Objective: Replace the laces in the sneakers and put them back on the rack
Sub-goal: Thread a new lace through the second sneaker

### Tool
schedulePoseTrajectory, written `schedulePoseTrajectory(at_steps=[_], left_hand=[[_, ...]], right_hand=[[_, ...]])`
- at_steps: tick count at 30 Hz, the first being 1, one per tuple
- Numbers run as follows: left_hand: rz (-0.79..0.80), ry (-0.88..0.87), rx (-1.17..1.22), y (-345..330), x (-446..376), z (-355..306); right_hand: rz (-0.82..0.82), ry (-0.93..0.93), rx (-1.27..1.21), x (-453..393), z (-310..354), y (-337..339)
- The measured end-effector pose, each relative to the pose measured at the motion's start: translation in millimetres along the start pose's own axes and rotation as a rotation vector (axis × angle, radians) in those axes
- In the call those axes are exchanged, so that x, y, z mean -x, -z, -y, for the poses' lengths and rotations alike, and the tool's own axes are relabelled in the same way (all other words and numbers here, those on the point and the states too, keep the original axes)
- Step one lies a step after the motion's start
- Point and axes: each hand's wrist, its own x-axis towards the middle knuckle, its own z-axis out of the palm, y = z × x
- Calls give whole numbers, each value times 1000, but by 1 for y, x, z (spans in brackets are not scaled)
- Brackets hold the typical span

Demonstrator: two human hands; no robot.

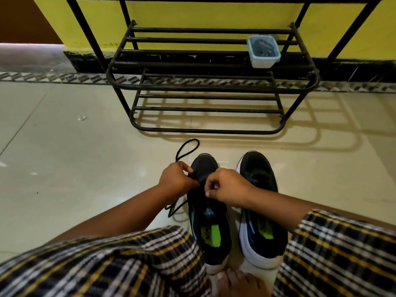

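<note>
A: How far along?

B: Early. Both sneakers sit on the floor before the rack (214,86). The left hand (177,177) and right hand (227,187) each pinch the black lace (186,148) over the left sneaker (205,211).

A: And the right sneaker (259,202)?

B: Looks laced; I can't tell whether that lace is new. 2 sneakers left to rack.

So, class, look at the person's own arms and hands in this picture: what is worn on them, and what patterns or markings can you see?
Both forearms are bare from wrist to elbow. No ring, watch or bracelet shows on the left hand or the right hand. No sleeve is clearly visible; the checked fabric low in the frame, dark with white and yellow lines, seems to cover the person's legs. Fingernails are short and unpainted, as far as can be seen.
</note>
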Motion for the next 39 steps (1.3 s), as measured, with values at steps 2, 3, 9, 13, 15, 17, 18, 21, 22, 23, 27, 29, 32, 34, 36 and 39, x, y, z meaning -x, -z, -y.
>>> schedulePoseTrajectory(at_steps=[2,3,9,13,15,17,18,21,22,23,27,29,32,34,36,39], left_hand=[[14,15,56,0,-1,3],[20,20,78,0,-1,3],[31,37,145,0,-3,9],[27,36,170,-2,-3,10],[36,40,189,-2,-3,12],[43,37,193,-1,-4,13],[47,35,189,-1,-4,13],[75,10,181,-2,-4,11],[79,-7,166,-2,-5,10],[79,-29,148,-3,-5,10],[90,-92,120,-4,-2,9],[91,-119,109,-5,-1,8],[95,-157,93,-5,3,5],[97,-172,83,-4,4,5],[106,-191,75,-4,5,3],[112,-249,43,-8,7,-1]], right_hand=[[-70,-13,46,-7,-2,-1],[-80,-12,72,-9,-3,-1],[-93,-12,261,-14,7,-10],[-112,-25,349,-18,14,-14],[-110,-37,376,-20,15,-16],[-81,-33,404,-22,14,-18],[-57,-24,418,-23,13,-19],[22,-1,432,-26,12,-17],[47,-1,422,-27,12,-15],[68,-2,411,-27,12,-13],[83,23,388,-23,2,1],[63,17,369,-19,-5,7],[26,-4,359,-14,-14,17],[-8,-32,349,-11,-21,27],[-36,-66,348,-6,-28,35],[-47,-53,368,-3,-33,37]])
